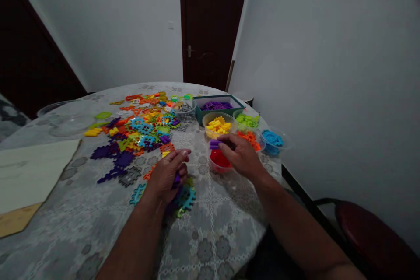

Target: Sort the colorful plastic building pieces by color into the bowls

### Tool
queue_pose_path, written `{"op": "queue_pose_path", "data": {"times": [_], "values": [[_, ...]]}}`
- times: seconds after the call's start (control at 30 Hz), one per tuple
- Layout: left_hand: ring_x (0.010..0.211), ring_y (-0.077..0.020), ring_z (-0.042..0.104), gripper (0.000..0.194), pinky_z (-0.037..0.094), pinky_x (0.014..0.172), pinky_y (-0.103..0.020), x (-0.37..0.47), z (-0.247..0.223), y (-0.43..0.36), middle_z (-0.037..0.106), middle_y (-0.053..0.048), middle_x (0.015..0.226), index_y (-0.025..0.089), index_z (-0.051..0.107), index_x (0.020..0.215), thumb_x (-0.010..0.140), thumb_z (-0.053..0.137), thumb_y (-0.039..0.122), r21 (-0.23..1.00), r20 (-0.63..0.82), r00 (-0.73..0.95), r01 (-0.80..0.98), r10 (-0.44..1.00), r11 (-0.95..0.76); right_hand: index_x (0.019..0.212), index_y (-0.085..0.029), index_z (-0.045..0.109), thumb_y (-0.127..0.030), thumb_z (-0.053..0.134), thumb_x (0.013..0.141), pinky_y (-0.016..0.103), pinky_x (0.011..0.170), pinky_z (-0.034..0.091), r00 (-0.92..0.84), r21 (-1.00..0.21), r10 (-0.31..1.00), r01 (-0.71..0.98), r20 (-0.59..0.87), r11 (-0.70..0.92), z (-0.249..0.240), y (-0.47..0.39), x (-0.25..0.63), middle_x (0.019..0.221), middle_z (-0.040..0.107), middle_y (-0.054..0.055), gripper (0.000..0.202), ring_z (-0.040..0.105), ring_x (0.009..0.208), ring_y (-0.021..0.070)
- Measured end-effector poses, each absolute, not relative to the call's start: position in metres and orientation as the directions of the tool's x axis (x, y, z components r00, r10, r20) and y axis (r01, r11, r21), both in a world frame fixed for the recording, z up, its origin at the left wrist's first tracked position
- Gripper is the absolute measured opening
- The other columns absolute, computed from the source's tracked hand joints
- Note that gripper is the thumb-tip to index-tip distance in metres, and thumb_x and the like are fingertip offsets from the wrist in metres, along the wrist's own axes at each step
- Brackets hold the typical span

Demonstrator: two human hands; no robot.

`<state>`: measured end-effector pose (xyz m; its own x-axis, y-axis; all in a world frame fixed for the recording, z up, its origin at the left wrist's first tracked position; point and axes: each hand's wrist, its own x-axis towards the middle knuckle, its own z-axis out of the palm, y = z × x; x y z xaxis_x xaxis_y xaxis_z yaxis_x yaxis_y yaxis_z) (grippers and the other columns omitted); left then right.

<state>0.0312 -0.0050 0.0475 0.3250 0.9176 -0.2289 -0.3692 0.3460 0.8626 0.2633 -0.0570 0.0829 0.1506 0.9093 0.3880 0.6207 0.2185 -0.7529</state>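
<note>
A round table covered with a grey patterned tablecloth stands in a corner of pale walls, with a dark brown wooden door behind its far edge. At the table's left edge lies a flat pale wooden board. Right of it, towards the far middle of the cloth, spreads a loose heap of flat plastic interlocking pieces in many colours.

Near the middle of the front edge the left hand rests on the cloth, its fingers curled tight around a small purple plastic piece; blue and green flat pieces lie just beneath it. The right hand hovers over a clear plastic cup of red pieces, pinching a short purple plastic block between thumb and fingertips.

Along the far right edge stand a teal rectangular box of purple pieces and clear cups of yellow pieces, green pieces, orange pieces and blue pieces. A dark red round stool stands apart, off the table's right side.
</note>
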Motion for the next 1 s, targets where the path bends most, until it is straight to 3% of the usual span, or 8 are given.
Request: {"op": "queue_pose_path", "data": {"times": [0.2,0.33,0.57,0.8,1.0], "values": [[0.047,-0.0039,0.041,0.029,0.031,0.034,-0.015,0.03,0.05,0.0,0.054,0.004,0.075,0.012,0.072,0.096,0.081,0.082,0.035,0.795,-0.287,0.267,-0.47,0.92,0.384,0.106,-0.017,0.079,-0.041,0.071,0.086,0.035,0.076,0.056,0.587,-0.81,0.682,0.586,0.435,0.012,0.089,-0.062,0.368,0.093,0.078,0.008,0.033,0.071,0.079,0.0215],[0.046,-0.004,0.039,0.024,0.03,0.033,-0.014,0.031,0.048,0.002,0.051,0.004,0.072,0.012,0.07,0.094,0.086,0.078,0.033,0.782,-0.312,0.246,-0.482,0.918,0.395,0.108,-0.016,0.079,-0.044,0.073,0.083,0.033,0.07,0.055,0.723,-0.856,0.555,0.516,0.412,-0.036,0.072,-0.071,0.398,0.093,0.078,0.008,0.037,0.07,0.075,0.0206],[0.046,-0.0042,0.04,0.02,0.035,0.035,-0.014,0.031,0.047,0.004,0.048,0.005,0.07,0.013,0.068,0.092,0.097,0.071,0.031,0.763,-0.294,0.202,-0.538,0.934,0.357,0.105,-0.017,0.078,-0.046,0.072,0.087,0.038,0.081,0.06,0.602,-0.864,0.7,0.502,0.384,0.042,0.051,-0.074,0.366,0.1,0.08,0.011,0.034,0.075,0.087,0.0243],[0.049,-0.0062,0.048,0.036,0.038,0.04,-0.013,0.018,0.048,0.018,0.048,0.003,0.068,0.014,0.062,0.09,0.112,0.045,0.038,0.521,-0.424,0.245,-0.721,0.872,0.456,0.109,-0.019,0.078,-0.045,0.068,0.093,0.043,0.09,0.06,0.499,-0.828,0.764,0.555,0.408,0.08,0.044,-0.071,0.347,0.106,0.08,0.01,0.032,0.075,0.094,0.0251],[0.061,-0.0142,0.059,0.046,0.049,0.047,-0.02,0.012,0.054,0.017,0.058,-0.007,0.077,0.016,0.062,0.09,0.11,0.04,0.051,0.413,-0.524,0.165,-0.808,0.835,0.419,0.112,-0.018,0.078,-0.05,0.071,0.09,0.039,0.073,0.063,0.526,-0.853,0.77,0.52,0.362,0.046,0.048,-0.075,0.336,0.103,0.08,0.011,0.04,0.075,0.085,0.0251]]}}
